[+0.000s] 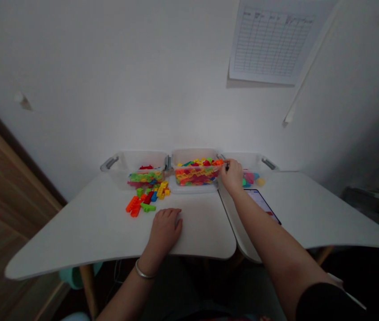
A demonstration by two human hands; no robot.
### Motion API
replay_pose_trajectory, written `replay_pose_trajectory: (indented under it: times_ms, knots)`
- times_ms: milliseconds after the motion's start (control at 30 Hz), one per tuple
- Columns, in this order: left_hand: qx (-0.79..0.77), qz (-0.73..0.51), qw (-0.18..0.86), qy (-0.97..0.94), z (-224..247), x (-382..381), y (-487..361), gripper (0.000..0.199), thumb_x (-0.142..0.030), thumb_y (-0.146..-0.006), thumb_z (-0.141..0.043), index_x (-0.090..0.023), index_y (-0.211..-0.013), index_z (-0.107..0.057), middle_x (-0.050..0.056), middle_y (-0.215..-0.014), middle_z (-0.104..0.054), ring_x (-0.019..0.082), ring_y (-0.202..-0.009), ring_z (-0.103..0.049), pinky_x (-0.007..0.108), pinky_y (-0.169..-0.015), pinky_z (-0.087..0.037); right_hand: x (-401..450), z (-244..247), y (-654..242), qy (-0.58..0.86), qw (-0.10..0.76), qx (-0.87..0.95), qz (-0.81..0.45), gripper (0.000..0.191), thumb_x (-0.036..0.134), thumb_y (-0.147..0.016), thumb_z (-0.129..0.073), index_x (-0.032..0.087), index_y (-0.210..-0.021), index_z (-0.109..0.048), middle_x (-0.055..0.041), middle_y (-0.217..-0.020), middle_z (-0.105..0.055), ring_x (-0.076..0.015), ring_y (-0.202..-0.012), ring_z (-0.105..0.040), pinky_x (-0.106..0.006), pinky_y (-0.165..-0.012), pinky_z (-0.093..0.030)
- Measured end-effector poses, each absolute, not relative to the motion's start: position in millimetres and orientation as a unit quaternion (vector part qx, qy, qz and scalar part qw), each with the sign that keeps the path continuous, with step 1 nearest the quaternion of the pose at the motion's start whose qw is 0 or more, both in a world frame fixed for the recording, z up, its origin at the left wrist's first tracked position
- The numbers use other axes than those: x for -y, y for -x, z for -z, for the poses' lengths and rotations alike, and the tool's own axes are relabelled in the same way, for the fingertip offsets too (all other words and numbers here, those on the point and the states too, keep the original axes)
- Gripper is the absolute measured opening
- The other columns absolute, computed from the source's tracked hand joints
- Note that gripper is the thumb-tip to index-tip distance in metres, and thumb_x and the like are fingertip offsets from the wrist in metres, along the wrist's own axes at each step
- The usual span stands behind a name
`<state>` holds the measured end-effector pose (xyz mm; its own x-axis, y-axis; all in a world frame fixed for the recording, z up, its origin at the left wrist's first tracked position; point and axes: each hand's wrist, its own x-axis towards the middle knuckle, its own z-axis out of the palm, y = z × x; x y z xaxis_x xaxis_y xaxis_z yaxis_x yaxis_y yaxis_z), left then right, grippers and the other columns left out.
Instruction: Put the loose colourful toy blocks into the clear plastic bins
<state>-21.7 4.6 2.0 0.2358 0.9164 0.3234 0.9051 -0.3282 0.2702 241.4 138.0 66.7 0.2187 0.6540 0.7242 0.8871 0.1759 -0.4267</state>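
Head view: the right hand (pixel 232 177) pinches shut at the middle clear bin (pixel 194 154) of plastic bricks (pixel 196 174), while the left hand (pixel 164 230) rests open, idle, on the table (pixel 196 236).

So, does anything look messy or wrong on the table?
Yes: loose plastic building bricks lie heaped on the white table in front of the clear plastic bin, looking spilled, while most others sit inside bins.

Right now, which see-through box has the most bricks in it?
The middle clear plastic bin, between the other two: bricks fill it from wall to wall, while the left bin holds fewer and the right bin only a few pieces.
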Motion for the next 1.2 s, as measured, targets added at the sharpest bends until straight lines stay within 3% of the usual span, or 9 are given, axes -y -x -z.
replay_pose_trajectory:
  times_ms: [233,367,567,800,900,1000,1100,1200]
  knots:
    - [-0.576,-0.207,0.018,-0.791,-6,-4,21,0.029,-0.023,-0.089,-0.05,-0.014,-0.112,-0.066,0.011,-0.112,-0.068,0.027,-0.108,-0.058,0.043,-0.1,-0.043,-135,-65,-237,0.53,0.421,0.72,0.153,0.04,0.019,-0.086,-0.047,0.013,-0.125,-0.056,-0.0147,-0.131,-0.059,-0.0268,-0.123,-0.049,-0.045,-0.108,-0.037]
    - [-0.573,-0.215,0.013,-0.791,-6,-4,21,0.028,-0.022,-0.088,-0.051,-0.015,-0.111,-0.066,0.011,-0.111,-0.068,0.026,-0.107,-0.058,0.043,-0.1,-0.044,-134,-56,-233,0.537,0.407,0.723,0.155,0.054,0.017,-0.082,-0.049,0.01,-0.135,-0.048,-0.0165,-0.134,-0.057,-0.0292,-0.125,-0.049,-0.048,-0.109,-0.037]
    - [-0.571,-0.212,0.008,-0.793,-5,-5,21,0.028,-0.022,-0.088,-0.051,-0.015,-0.11,-0.066,0.012,-0.111,-0.068,0.027,-0.106,-0.059,0.044,-0.099,-0.045,-134,-50,-228,0.524,0.476,0.694,0.133,0.063,0.02,-0.081,-0.047,0.007,-0.142,-0.035,-0.0202,-0.133,-0.055,-0.0291,-0.124,-0.049,-0.05,-0.107,-0.039]
    - [-0.567,-0.228,-0.001,-0.791,-1,-6,21,0.028,-0.022,-0.087,-0.051,-0.015,-0.109,-0.066,0.011,-0.109,-0.068,0.027,-0.105,-0.059,0.044,-0.097,-0.046,-98,-28,-193,0.49,0.538,0.682,0.068,0.063,0.022,-0.085,-0.046,0.013,-0.145,-0.031,-0.0181,-0.135,-0.052,-0.0273,-0.126,-0.047,-0.05,-0.106,-0.041]
    - [-0.562,-0.233,-0.001,-0.794,1,-6,21,0.028,-0.023,-0.088,-0.051,-0.015,-0.111,-0.066,0.011,-0.109,-0.068,0.027,-0.105,-0.059,0.044,-0.097,-0.046,-79,-3,-177,0.485,0.495,0.721,0.017,0.061,0.02,-0.082,-0.048,0.013,-0.142,-0.04,-0.0172,-0.135,-0.053,-0.0268,-0.128,-0.047,-0.049,-0.11,-0.038]
    - [-0.559,-0.239,-0.001,-0.794,2,-6,21,0.029,-0.023,-0.088,-0.05,-0.015,-0.111,-0.065,0.011,-0.109,-0.068,0.026,-0.105,-0.058,0.043,-0.097,-0.046,-63,13,-168,0.515,0.393,0.761,-0.045,0.059,0.017,-0.078,-0.053,0.009,-0.136,-0.049,-0.0188,-0.136,-0.053,-0.0273,-0.13,-0.045,-0.047,-0.112,-0.037]
    - [-0.561,-0.242,-0.003,-0.792,4,-8,21,0.029,-0.023,-0.087,-0.051,-0.015,-0.112,-0.065,0.012,-0.111,-0.067,0.027,-0.106,-0.058,0.044,-0.099,-0.046,-50,13,-165,0.521,0.284,0.802,-0.074,0.051,0.016,-0.08,-0.055,0.011,-0.131,-0.056,-0.0171,-0.141,-0.051,-0.0272,-0.133,-0.043,-0.046,-0.114,-0.034]
    - [-0.565,-0.253,-0.009,-0.785,5,-10,20,0.032,-0.024,-0.086,-0.052,-0.014,-0.114,-0.064,0.013,-0.117,-0.064,0.027,-0.112,-0.055,0.044,-0.103,-0.044,-44,5,-165,0.509,0.235,0.823,-0.088,0.042,0.016,-0.085,-0.051,0.014,-0.126,-0.062,-0.0141,-0.139,-0.055,-0.0246,-0.132,-0.046,-0.044,-0.116,-0.031]
